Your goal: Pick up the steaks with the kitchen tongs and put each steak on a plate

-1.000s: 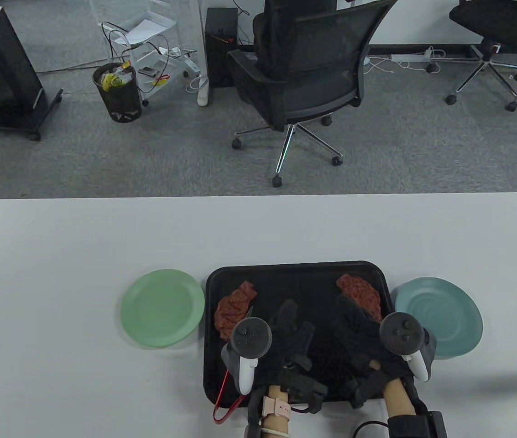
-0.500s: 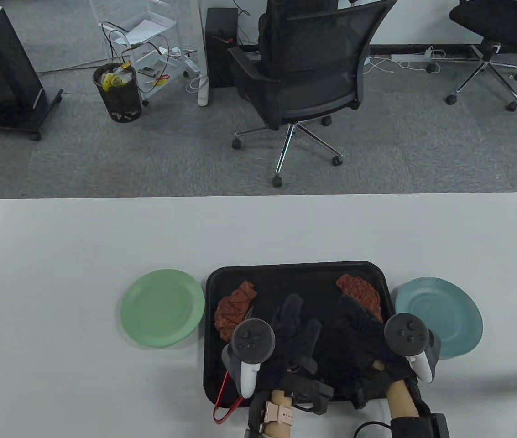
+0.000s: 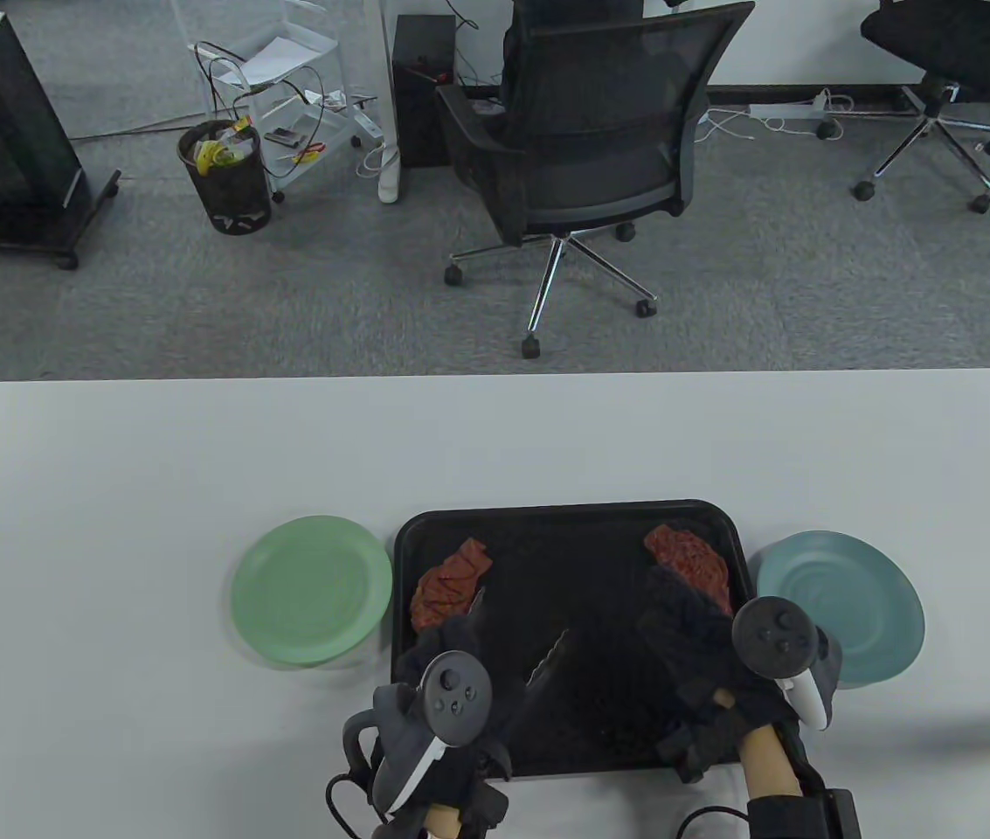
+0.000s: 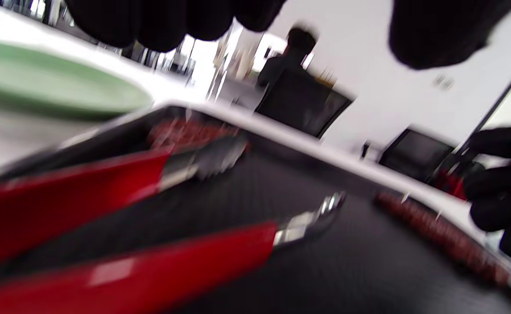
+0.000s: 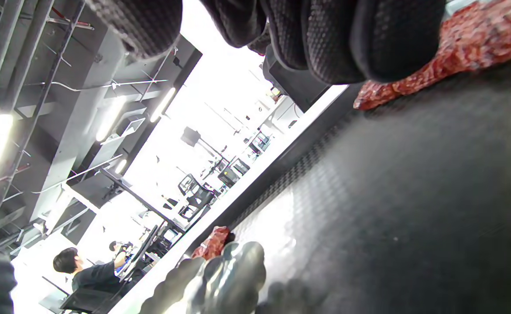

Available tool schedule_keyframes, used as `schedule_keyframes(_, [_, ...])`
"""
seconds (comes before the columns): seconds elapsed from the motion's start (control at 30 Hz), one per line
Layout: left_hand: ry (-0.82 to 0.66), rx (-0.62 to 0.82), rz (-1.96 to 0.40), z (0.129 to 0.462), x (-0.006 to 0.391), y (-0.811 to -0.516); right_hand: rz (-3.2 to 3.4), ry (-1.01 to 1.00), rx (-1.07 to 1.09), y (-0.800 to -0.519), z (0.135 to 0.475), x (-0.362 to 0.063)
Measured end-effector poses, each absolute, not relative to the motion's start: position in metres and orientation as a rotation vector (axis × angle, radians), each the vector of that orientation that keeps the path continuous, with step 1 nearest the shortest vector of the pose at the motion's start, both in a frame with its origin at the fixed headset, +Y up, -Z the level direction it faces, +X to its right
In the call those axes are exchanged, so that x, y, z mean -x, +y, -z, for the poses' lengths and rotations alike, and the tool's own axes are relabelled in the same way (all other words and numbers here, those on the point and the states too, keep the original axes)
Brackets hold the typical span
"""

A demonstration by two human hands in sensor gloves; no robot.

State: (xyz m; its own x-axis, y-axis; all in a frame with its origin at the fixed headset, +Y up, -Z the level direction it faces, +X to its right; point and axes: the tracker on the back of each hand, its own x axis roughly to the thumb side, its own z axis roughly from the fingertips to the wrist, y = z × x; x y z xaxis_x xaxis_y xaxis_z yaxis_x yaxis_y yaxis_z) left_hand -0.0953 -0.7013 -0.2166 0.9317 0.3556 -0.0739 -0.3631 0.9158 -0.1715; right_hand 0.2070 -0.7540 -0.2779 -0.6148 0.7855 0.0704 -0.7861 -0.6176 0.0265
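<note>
Black and pebbled, the tray sits at the near middle of the white table, and everything else is placed from it. Just off the tray's left edge lies the green plate, bare. Inside the tray's left side is the left steak, a reddish slab lying flat. At the tray's near-left corner the left hand holds the kitchen tongs; its fingers are curled round the red handles (the left wrist view, though blurred, shows two red arms running out to metal tips that stand apart). One scalloped tip lies just beside the left steak, the other points up over the tray's middle floor; whether either tip touches the meat cannot be told.

Over the tray's right half is the right hand, palm down, with its fingers reaching to the near end of the right steak, which lies in the tray's far-right part. Its fingers look loosely bent and hold nothing; whether they rest on the steak cannot be told. Just off the tray's right edge sits the blue plate, also bare.
</note>
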Motion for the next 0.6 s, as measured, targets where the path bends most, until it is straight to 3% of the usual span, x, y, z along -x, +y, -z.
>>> schedule_keyframes(0.27, [0.130, 0.472, -0.073, 0.226, 0.082, -0.745, -2.311, 0.015, -0.115, -0.755, 0.276, -0.204])
schedule_keyframes(0.6, [0.121, 0.436, -0.013, 0.235, 0.078, -0.756, -2.329, 0.036, -0.113, -0.757, 0.277, -0.203])
